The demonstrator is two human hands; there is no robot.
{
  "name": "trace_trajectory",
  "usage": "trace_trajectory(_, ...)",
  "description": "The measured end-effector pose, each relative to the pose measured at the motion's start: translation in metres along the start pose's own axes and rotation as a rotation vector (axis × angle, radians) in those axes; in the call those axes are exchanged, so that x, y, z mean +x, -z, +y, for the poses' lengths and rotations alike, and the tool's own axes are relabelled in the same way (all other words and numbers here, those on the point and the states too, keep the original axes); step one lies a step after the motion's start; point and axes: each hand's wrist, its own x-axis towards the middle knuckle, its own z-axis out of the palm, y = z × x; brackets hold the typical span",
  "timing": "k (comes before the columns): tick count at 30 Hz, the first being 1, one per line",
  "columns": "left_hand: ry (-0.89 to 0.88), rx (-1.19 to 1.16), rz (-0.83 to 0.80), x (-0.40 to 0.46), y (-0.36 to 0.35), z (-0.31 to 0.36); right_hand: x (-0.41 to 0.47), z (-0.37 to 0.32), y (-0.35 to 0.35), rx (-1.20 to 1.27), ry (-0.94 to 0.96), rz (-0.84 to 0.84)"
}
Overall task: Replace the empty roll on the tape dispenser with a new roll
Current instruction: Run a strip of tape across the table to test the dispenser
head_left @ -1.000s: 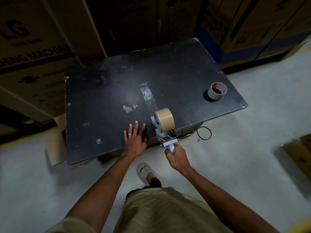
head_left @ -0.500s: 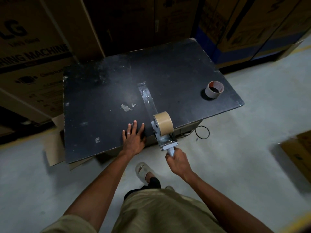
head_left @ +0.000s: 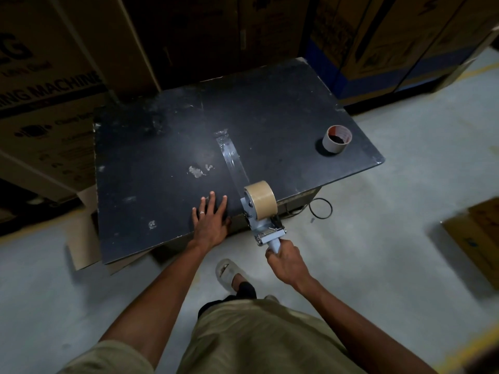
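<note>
Tape dispenser (head_left: 263,225) is sitting in the person's right hand (head_left: 287,261), which is clenching around its pale handle so that the handle's lower part is disappearing inside the fist. Directly beyond that hand, the dispenser's metal frame is reaching over the near edge of the black table (head_left: 151,184), and the new roll (head_left: 261,199), a full tan one, is sitting on its hub at the far end of the frame. From the roll, 1 clear strip of tape (head_left: 229,157) is running away from the hand across the tabletop, lying flat on the dark surface with a crinkled far end.

To the left of the right hand, the left hand (head_left: 210,221) is lying released and palm down on the table's near edge, fingers spreading apart, gripping nothing; it is just beside the dispenser frame without touching it.

Far beyond the right hand and off to its right, the empty roll (head_left: 336,139), a bare cardboard core with a red inner rim, is lying near the table's right edge, well apart from both hands.
</note>
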Motion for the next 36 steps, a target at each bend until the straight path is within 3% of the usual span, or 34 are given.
trace_trajectory(36, -0.002, -0.004, 0.008, -0.001, 0.0, -0.001, 0.012, 0.016, -0.013, -0.067, -0.066, 0.014)
